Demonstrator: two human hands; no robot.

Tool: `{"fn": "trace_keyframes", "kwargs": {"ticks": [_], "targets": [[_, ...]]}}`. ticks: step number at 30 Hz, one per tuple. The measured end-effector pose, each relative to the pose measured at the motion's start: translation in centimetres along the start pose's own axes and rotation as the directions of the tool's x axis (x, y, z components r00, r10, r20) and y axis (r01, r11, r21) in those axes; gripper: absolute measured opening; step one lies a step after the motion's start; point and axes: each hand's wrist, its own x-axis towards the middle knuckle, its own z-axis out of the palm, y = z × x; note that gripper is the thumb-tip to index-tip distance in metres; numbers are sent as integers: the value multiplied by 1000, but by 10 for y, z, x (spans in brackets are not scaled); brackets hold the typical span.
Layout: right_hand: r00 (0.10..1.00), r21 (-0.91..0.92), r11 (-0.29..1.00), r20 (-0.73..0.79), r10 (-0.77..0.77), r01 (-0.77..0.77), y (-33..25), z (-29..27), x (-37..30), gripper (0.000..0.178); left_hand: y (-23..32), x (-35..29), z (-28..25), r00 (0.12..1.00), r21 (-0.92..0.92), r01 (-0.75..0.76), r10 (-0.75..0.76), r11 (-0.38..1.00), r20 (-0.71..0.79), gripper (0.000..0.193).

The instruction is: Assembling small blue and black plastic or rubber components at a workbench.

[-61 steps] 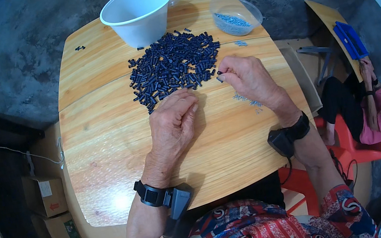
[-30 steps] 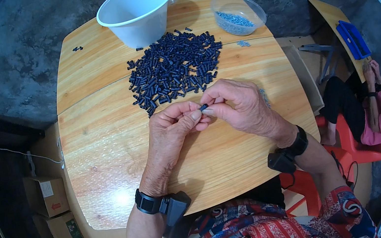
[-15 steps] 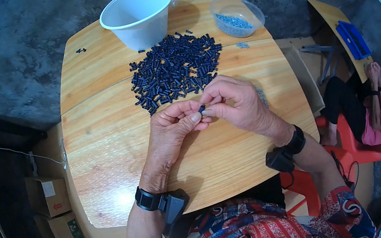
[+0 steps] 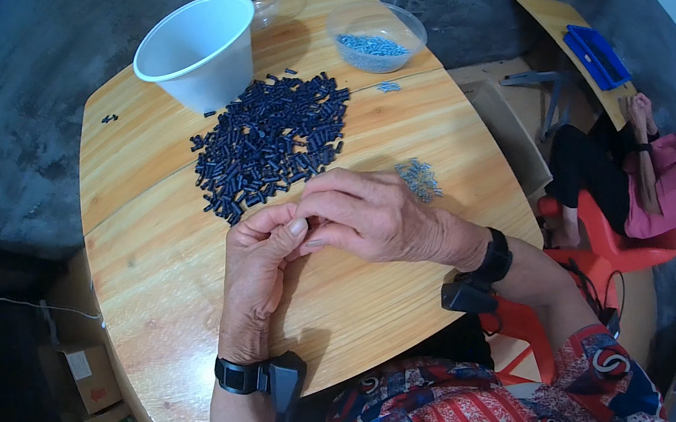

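My left hand (image 4: 261, 254) and my right hand (image 4: 378, 213) meet over the near middle of the table. Thumbs and fingers of both are pinched together at the tips; whatever lies between them is hidden behind the fingers. Just beyond is a heap of short black cylindrical pieces (image 4: 269, 138), spread loosely on the wood. To the right of my right hand lies a small scatter of silvery screw-like pieces (image 4: 419, 180). More of these small metal pieces (image 4: 372, 45) fill the bottom of a clear plastic bowl (image 4: 406, 23) at the far right.
A white tub (image 4: 201, 69) stands behind the black heap, with another clear bowl (image 4: 269, 1) behind it. A few black pieces (image 4: 109, 118) sit at the far left of the wooden table (image 4: 171, 326). Cardboard boxes (image 4: 86, 379) stand left; another person (image 4: 674, 180) sits right.
The view has shifted, so the table's things appear further left. A dark small piece showed between my fingertips before; my right hand now covers that spot, fingers closer over the left.
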Motion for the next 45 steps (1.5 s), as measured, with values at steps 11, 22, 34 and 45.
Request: {"fn": "trace_keyframes", "kwargs": {"ticks": [11,22,34,45], "targets": [[992,326,938,0,126,-119,4,-1,-3,16,6,1,-5,990,1,107,-107,994,92,19],[860,259,822,200,469,-508,32,-66,6,10,3,0,-13,992,-24,111,-109,994,70,17],[870,-82,934,342,354,-348,51,-62,-22,7,3,0,5,998,256,66,-63,964,-23,15],[909,-123,939,237,343,-322,55,-42,-24,6,0,-2,9,999,323,40,-34,946,-26,13]]}}
